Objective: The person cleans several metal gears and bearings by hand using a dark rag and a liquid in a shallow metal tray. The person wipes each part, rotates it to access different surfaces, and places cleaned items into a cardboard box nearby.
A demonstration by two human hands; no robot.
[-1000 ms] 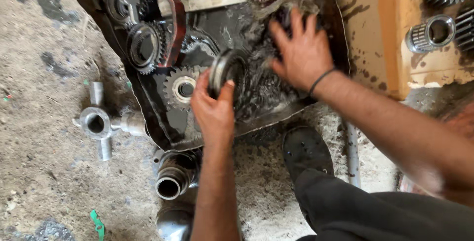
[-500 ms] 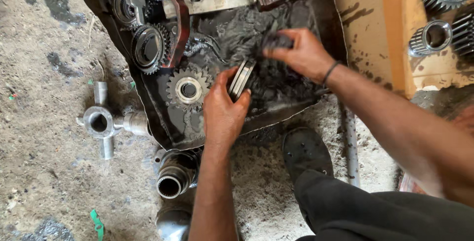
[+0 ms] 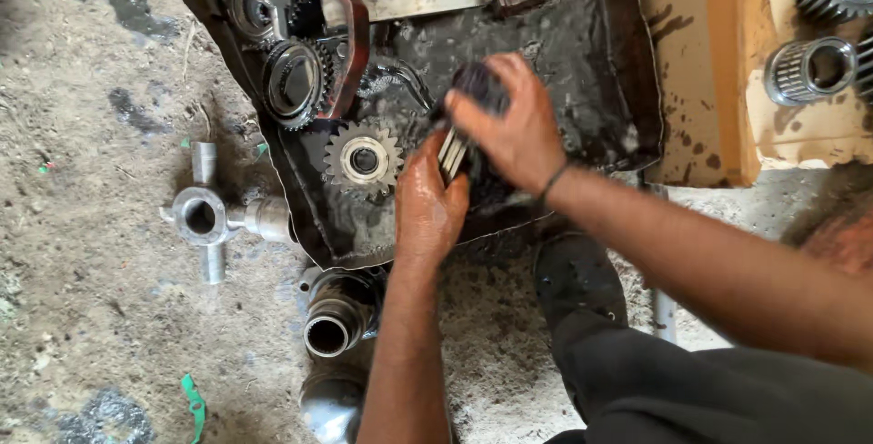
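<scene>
Change: both hands are now closing together over the dark gear; one second back the right hand was lying flat further right in the tray and the left was holding the gear alone.
Left hand (image 3: 427,203): is gripping the dark gear (image 3: 459,139) from below, fingers clamped on its edge.
Right hand (image 3: 509,126): is wrapping over the gear's top, fingers curled shut on it.
Gear position: is being held just above the oily black tray (image 3: 600,71), right of the toothed sprocket (image 3: 364,160) lying in the tray.
Surroundings: cross-shaped metal joint (image 3: 205,218) is lying on the dirt left of the tray; steel sleeve (image 3: 332,321) is sitting below it; bearing ring (image 3: 809,69) is resting on cardboard at right.
</scene>
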